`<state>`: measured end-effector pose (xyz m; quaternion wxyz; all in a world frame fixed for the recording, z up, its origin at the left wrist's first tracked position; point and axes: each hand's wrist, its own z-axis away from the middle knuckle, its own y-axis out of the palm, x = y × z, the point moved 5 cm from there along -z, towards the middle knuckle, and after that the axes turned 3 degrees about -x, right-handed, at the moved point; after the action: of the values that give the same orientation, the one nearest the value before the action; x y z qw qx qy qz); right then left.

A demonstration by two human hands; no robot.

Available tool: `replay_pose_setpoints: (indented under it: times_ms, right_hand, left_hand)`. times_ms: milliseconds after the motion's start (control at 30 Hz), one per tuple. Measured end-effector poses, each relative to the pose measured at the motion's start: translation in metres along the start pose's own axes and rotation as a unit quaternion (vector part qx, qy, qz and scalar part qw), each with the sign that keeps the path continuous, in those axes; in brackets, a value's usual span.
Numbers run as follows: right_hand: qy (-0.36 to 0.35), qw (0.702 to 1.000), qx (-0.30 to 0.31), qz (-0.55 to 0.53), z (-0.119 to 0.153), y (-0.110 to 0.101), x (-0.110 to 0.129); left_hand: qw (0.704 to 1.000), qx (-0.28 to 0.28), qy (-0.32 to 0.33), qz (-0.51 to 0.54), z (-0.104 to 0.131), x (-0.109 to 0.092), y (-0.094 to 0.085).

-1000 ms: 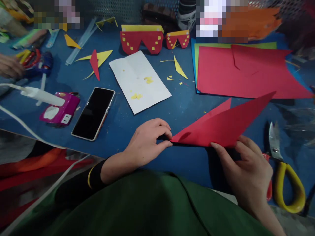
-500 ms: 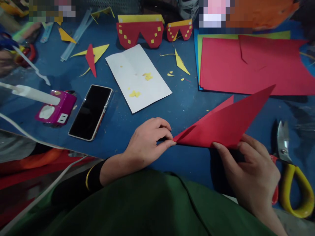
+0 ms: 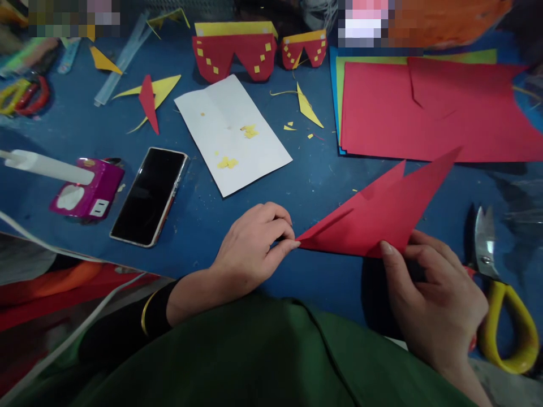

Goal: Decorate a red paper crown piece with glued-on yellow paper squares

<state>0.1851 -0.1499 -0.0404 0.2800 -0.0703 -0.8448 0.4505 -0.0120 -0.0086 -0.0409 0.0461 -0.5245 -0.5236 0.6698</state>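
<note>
At the far left of the blue tabletop point(image 3: 203, 215) we see red and yellow scissor handles point(image 3: 26, 96), and nearer to us a magenta power strip point(image 3: 87, 195) with a white plug point(image 3: 46, 167) lying across it. Just beside it to the right lies a black phone point(image 3: 148, 196), screen up. Behind the phone there are a red scrap point(image 3: 148, 102) over a yellow scrap point(image 3: 159, 90), then a white sheet point(image 3: 233, 133) with small yellow bits on it. At the back edge stand two red and yellow paper pieces point(image 3: 233, 53).

Our left hand point(image 3: 254, 243) is in the middle, near the front edge. Its fingers are curled, and thumb and forefinger pinch the left tip of the folded red paper point(image 3: 377, 217). This paper is a long triangle; it lies low over the tabletop between our two hands, with its far point toward the right and back.

Our right hand point(image 3: 432, 299) holds the lower right edge of the same paper, thumb on top and the other fingers bent under it, so it is closed on the paper.

Behind the paper, well apart, lies a stack of coloured sheets point(image 3: 432, 113) with red on top. At the far right, just beside our right hand, lie scissors point(image 3: 500, 294) with yellow handles, blades pointing away from us.
</note>
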Motion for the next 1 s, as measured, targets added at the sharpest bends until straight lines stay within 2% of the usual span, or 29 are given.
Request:
replay_pose_setpoints:
  times_ms: [333,567,1000]
  right_hand:
    - [0.011,1.000,0.019,-0.003,0.001,0.001,-0.002]
    - [0.054,0.998,0.023,-0.034,-0.008,-0.002,0.002]
    - [-0.006,1.000,0.004,0.009,0.003,0.000,0.004]
  left_hand:
    - [1.000,-0.007,-0.009,-0.005,0.000,-0.001,0.000]
    - [1.000,-0.017,-0.009,-0.005,0.000,-0.001,0.000]
    - [1.000,-0.023,-0.005,-0.008,0.000,0.000,0.001]
